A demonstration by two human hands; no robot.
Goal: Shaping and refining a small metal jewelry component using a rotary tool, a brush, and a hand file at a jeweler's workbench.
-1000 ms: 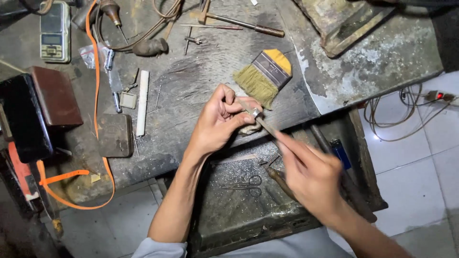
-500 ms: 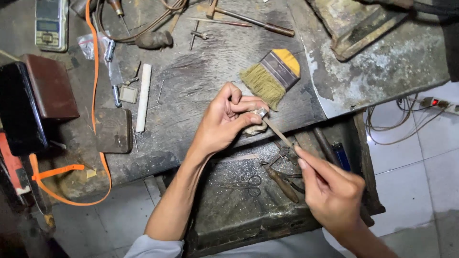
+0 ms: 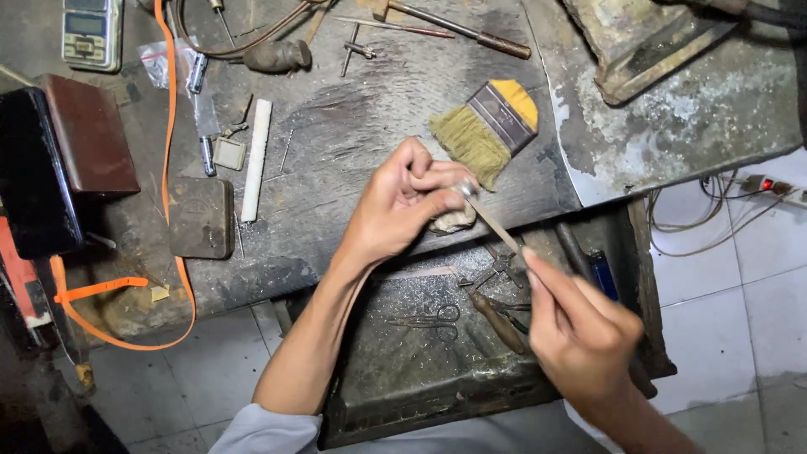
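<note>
Nearest to me, my right hand [image 3: 580, 332] grips the lower end of a thin metal file [image 3: 492, 223] between its fingertips, above the open drawer [image 3: 403, 378] where scissors [image 3: 433, 319] and a wooden-handled tool [image 3: 496, 324] lie. The file slants up to my left hand [image 3: 403, 202], which pinches a small silver ring [image 3: 465, 188] at the edge of the workbench [image 3: 353, 109]; the file's tip touches the ring. Just behind lies 1 yellow paintbrush [image 3: 487, 130]. Farther left I see a white stick [image 3: 255, 160], a small dark tin [image 3: 200, 217] and an orange cable [image 3: 172, 118].
</note>
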